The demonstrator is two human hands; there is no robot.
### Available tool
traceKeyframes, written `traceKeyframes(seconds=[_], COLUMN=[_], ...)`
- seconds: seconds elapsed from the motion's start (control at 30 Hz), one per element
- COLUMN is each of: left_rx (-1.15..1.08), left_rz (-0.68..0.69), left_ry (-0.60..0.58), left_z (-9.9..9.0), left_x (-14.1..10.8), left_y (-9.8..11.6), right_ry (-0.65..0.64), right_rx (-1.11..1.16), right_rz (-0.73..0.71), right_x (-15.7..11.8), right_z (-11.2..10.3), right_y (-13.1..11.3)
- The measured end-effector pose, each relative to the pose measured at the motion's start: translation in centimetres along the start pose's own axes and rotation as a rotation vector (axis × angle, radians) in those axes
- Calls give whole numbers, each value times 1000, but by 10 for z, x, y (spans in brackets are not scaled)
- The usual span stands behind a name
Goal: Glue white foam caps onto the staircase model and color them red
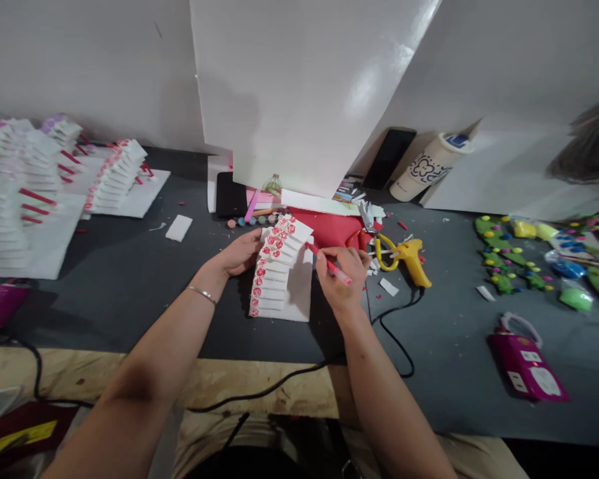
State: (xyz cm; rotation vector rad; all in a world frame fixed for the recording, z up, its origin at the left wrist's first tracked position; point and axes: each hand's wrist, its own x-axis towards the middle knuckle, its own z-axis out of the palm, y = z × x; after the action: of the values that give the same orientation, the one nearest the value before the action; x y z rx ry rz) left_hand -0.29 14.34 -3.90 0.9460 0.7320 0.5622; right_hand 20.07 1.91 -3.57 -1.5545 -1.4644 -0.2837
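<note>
A white staircase model (pixel 273 285) with red flower drawings down its left side lies on a white base board (pixel 299 299) in the middle of the table. My left hand (pixel 243 253) grips the model's upper left edge; some of its fingertips are hidden behind it. In my right hand (pixel 344 276), closed fingers hold a red marker (pixel 338 271). The marker's tip is at the model's upper right, by the top steps. A sheet of red material (pixel 324 226) lies just behind the model.
Similar stair models (pixel 117 176) stand at the left. A yellow glue gun (pixel 413 263), its black cable, and scissors (pixel 387 253) lie right of my right hand. Behind are a phone (pixel 389 158) and a patterned tumbler (pixel 424 169). A purple power socket (pixel 526 366) sits at the right.
</note>
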Motion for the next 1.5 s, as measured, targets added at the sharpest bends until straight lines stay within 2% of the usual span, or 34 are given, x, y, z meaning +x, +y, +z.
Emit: traceKeyframes(seconds=[0.17, 0.3, 0.43, 0.57, 0.7, 0.83, 0.97, 1.1, 1.5], left_rx=[-2, 8, 17, 5, 15, 24, 22, 12, 1], left_rz=[-2, -4, -2, 12, 15, -8, -18, -4, 3], left_ry=[1, 6, 6, -13, 1, 18, 21, 15, 4], left_z=[-1, -2, -1, -2, -1, 1, 1, 0, 2], left_x=[0, 0, 0, 0, -1, -2, -1, -1, -1], left_y=[-1, -1, -1, -1, 0, 1, 2, 1, 2], right_ry=[17, 18, -20, 11, -31, -1, -29, 20, -1], right_rx=[13, -10, 10, -6, 18, -8, -30, -38, -29], right_rz=[-38, -1, -34, -9, -19, 18, -10, -15, -15], right_x=[1, 0, 0, 0, -1, 0, 0, 0, -3], right_z=[-2, -2, -1, 0, -1, -1, -1, -2, -7], right_y=[0, 0, 1, 2, 1, 1, 1, 0, 1])
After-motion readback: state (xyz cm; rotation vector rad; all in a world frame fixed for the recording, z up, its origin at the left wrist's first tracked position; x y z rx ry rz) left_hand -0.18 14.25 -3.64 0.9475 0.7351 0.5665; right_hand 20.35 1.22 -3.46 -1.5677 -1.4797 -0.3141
